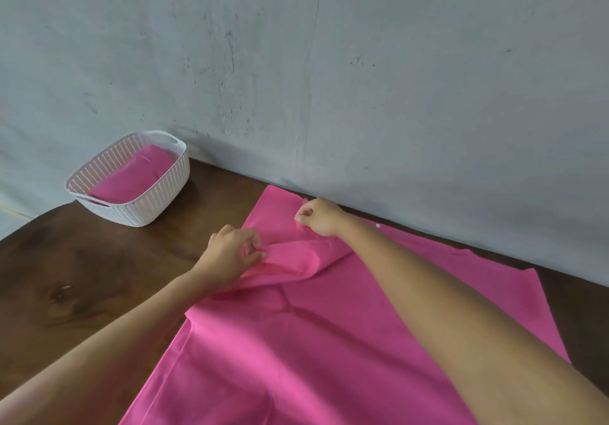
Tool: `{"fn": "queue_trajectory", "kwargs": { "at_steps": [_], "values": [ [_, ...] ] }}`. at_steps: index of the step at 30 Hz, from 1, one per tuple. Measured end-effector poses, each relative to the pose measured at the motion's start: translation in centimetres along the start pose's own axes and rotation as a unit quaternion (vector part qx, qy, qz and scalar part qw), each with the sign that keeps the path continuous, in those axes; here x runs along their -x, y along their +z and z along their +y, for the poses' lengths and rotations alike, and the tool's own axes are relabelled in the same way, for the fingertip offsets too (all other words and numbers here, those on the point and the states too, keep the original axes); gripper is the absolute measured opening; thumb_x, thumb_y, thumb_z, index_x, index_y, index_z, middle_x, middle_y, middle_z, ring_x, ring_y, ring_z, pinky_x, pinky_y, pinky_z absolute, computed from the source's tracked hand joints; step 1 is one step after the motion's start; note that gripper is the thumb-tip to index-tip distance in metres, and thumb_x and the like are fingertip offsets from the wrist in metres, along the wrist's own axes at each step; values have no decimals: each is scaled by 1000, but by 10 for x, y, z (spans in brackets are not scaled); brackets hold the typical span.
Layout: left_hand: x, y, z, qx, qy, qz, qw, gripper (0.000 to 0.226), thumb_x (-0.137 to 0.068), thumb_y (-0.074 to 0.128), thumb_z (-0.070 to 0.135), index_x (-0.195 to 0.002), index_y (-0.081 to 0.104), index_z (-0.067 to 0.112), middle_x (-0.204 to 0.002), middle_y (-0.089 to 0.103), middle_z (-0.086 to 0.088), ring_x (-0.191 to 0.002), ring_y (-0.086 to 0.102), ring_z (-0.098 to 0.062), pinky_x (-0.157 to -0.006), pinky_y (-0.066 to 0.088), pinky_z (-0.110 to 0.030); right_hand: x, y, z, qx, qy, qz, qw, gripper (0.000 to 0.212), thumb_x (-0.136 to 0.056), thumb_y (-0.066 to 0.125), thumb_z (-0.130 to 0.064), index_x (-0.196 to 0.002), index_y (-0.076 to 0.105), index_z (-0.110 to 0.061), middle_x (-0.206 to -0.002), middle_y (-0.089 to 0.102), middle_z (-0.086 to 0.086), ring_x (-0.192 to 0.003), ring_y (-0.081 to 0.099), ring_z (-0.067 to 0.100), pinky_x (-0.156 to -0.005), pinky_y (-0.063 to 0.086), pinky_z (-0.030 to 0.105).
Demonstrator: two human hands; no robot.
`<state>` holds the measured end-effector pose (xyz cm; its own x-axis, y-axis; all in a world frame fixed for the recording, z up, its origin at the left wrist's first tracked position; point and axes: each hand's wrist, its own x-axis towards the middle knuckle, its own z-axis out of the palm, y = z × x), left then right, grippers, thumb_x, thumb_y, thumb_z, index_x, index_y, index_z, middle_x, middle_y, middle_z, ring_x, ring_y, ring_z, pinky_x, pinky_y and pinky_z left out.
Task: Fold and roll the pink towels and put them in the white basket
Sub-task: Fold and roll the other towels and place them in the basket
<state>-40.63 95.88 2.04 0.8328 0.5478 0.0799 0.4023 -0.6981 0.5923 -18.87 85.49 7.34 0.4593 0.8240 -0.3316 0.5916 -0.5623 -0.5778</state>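
Pale grey-blue wall (pixel 362 61) fills the upper half, scuffed with dark marks and scratches, one faint vertical line running down near the middle. Dark brown wooden worktop (pixel 82 276) butts against the wall, visible grain and a knot on the left side, left corner rounded. Soft, even light, no hard shadows. Floor, windows not in view.
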Motion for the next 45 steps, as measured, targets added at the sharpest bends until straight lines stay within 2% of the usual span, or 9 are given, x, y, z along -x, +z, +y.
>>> {"fn": "queue_trajectory", "kwargs": {
  "at_steps": [6,12,15,19,25,32,38,41,45],
  "values": [
    [-25,3,-5,-18,-20,76,997,12,-85,78,28,-83,68,22,-82,57,11,-88,50,-23,-79,43,-40,-17,6,0,94,-5,-17,995,31,-104,54,-25,-113,76,-5,-129,69,9,-125,58,25,-107,42,33],
    [-58,16,-8,10,-58,69,996,12,-87,74,31,-84,64,25,-94,56,3,-95,51,-22,-87,44,-41,-19,-2,7,-14,-8,75,997,39,-101,57,-28,-105,69,10,-112,70,25,-104,65,38,-91,53,43],
    [-75,18,-7,45,-79,75,993,11,-90,74,24,-87,64,20,-105,52,1,-103,48,-22,-93,41,-36,-13,-10,8,-91,-17,116,989,29,-98,59,-25,-98,74,0,-104,75,14,-102,69,28,-91,55,41],
    [-95,17,-7,73,-84,89,990,26,-90,72,21,-74,52,27,-110,55,-5,-109,52,-23,-95,43,-34,-8,-10,14,-148,-26,121,981,28,-94,60,-24,-77,73,-7,-77,74,0,-75,68,18,-80,55,42],
    [-114,12,2,91,-57,118,987,22,-90,73,20,-80,57,9,-72,52,5,-69,46,-8,-65,34,-24,9,-13,14,-241,-16,123,962,19,-98,62,-22,-93,78,-12,-88,77,-3,-83,70,7,-85,55,32],
    [-97,7,18,165,-46,159,972,20,-85,80,23,-76,64,17,-67,59,6,-63,50,-3,-60,38,-14,14,-30,10,-423,17,86,902,18,-100,56,-17,-100,73,-10,-90,72,-2,-83,70,12,-78,53,29],
    [-53,9,28,228,-64,146,961,22,-85,79,17,-72,61,14,-60,55,12,-56,43,-4,-57,36,-15,11,-40,6,-600,15,74,796,26,-104,56,-17,-130,57,-12,-125,66,11,-100,70,23,-86,57,33],
    [-33,14,27,232,-66,139,960,21,-86,79,17,-72,63,15,-68,62,1,-61,47,-5,-62,39,-19,17,-38,13,-587,12,85,805,29,-103,58,-16,-132,52,-15,-129,61,12,-103,72,27,-90,57,36],
    [-21,23,16,243,-90,129,957,17,-87,79,20,-75,66,18,-75,69,-2,-73,62,-20,-73,48,-31,32,-38,34,-461,31,158,873,14,-102,59,-15,-115,64,-16,-124,68,8,-97,74,23,-80,58,31]
  ]
}}
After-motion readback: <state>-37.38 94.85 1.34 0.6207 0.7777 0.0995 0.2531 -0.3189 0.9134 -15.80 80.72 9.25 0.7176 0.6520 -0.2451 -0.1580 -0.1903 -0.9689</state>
